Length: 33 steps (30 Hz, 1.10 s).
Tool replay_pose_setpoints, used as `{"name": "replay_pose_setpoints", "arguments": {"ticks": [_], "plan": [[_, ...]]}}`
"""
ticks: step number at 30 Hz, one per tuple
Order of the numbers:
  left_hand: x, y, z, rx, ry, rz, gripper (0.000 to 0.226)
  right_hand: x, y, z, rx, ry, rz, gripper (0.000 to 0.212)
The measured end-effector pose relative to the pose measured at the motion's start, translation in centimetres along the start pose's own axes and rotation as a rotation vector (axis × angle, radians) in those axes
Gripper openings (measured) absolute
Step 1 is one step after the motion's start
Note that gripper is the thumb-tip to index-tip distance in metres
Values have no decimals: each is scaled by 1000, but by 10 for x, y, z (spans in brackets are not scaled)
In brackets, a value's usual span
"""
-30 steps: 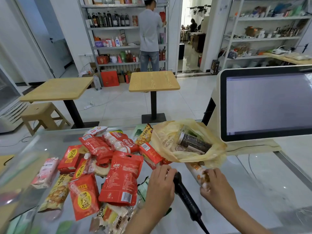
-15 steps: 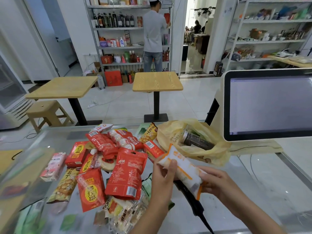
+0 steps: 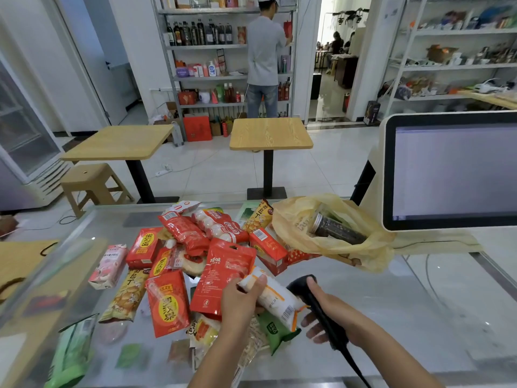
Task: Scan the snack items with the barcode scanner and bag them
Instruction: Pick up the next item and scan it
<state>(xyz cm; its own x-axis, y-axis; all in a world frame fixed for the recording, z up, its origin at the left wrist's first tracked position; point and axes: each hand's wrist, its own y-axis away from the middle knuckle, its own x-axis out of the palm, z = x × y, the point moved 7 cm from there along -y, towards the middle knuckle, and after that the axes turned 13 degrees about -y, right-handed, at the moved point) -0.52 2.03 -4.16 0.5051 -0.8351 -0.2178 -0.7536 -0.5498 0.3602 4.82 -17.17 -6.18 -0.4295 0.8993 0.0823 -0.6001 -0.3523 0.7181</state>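
My left hand [image 3: 241,301] grips a white and orange snack packet [image 3: 275,299], tilted with its barcode end facing down and right. My right hand [image 3: 328,312] is closed around a black barcode scanner [image 3: 316,303], whose head sits just right of the packet; its cable runs toward the bottom edge. A heap of snack packets [image 3: 195,264], mostly red and yellow, lies on the glass counter [image 3: 391,317] to the left. A yellow plastic bag [image 3: 335,233] lies open behind, with a dark jar [image 3: 333,229] inside.
A white-framed screen [image 3: 453,172] stands at the right on the counter. A green packet [image 3: 275,329] lies under the held one. Beyond the counter are two wooden tables [image 3: 270,134], a stool [image 3: 92,183], shelves, and a person at the shelf [image 3: 264,51].
The white and orange packet came from the right hand into the left. My right hand let go of it and took the scanner, which the left hand held before.
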Motion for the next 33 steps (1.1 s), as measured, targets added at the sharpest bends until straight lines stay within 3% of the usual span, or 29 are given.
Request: {"name": "replay_pose_setpoints", "arguments": {"ticks": [4,7,9,13,15,17,19,20,22,24,29,33], "plan": [[10,-11,-2,65,-168,12,21,-10,6,14,-64,45,-152,62],[20,-23,-12,110,-330,-13,26,-32,25,26,-119,82,-247,69],[30,-30,-17,133,-429,-4,31,-43,40,36,-158,102,-252,75],[56,-28,-29,237,-576,83,43,-48,69,49,-148,66,-178,66],[69,-28,-30,307,-795,142,52,-50,80,51,-128,14,-142,61],[73,-23,-32,386,-1027,72,61,-56,85,49,-131,-14,-149,57],[71,-10,-46,654,-1236,-190,70,-64,85,45,-124,-35,-193,56],[75,-1,-49,804,-1274,-244,70,-67,85,43,-114,-41,-217,59],[91,15,-46,1145,-1250,-228,61,-73,84,41,-98,-30,-260,66],[105,19,-31,1311,-1291,-71,54,-77,86,42,-94,15,-299,75],[122,0,-18,1136,-1465,267,57,-80,92,52,-77,162,-336,81],[128,-10,-20,1112,-1450,328,52,-79,104,72,-87,302,-342,79]]}}
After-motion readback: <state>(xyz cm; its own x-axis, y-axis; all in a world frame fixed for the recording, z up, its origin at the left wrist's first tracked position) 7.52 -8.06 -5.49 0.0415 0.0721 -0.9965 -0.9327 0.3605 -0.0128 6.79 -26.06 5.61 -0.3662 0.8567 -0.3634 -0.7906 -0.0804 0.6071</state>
